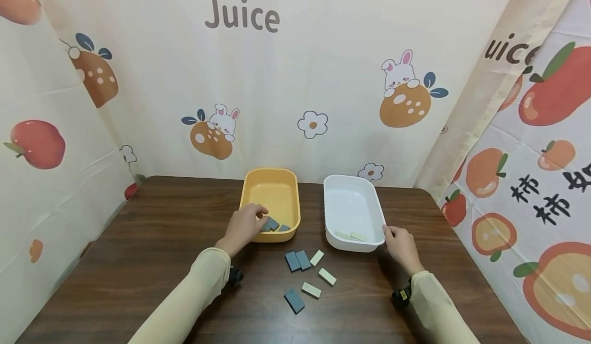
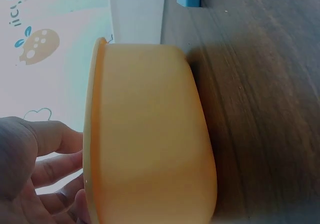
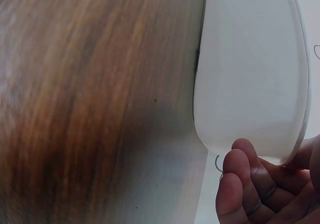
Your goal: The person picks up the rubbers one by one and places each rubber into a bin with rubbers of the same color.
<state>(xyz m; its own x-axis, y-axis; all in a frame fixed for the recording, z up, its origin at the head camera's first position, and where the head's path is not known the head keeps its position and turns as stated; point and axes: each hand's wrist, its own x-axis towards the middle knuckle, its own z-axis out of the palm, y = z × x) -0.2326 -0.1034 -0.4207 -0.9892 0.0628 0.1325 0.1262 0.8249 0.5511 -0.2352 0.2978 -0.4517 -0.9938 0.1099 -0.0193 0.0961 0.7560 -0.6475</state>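
Observation:
My left hand (image 1: 244,226) reaches over the near left rim of a yellow plastic bin (image 1: 295,200), fingers bent. Blue-grey rectangular blocks (image 1: 273,223) lie in the bin right by its fingertips. In the left wrist view, the yellow bin's wall (image 2: 150,124) hides the fingertips (image 2: 75,141); I cannot tell whether they hold a block. My right hand (image 1: 402,246) grips the near right corner of a white plastic bin (image 1: 353,195), its thumb at the rim and fingers (image 3: 232,194) against the outside. Pale cream blocks (image 1: 357,236) lie at that bin's near end.
On the dark wooden table (image 1: 184,221), before the bins, are two adjoining blue-grey blocks (image 1: 293,261), another blue-grey block (image 1: 294,301) nearer me, and three cream blocks (image 1: 327,277) scattered around them. A printed curtain (image 1: 277,77) hangs behind the table and along both sides.

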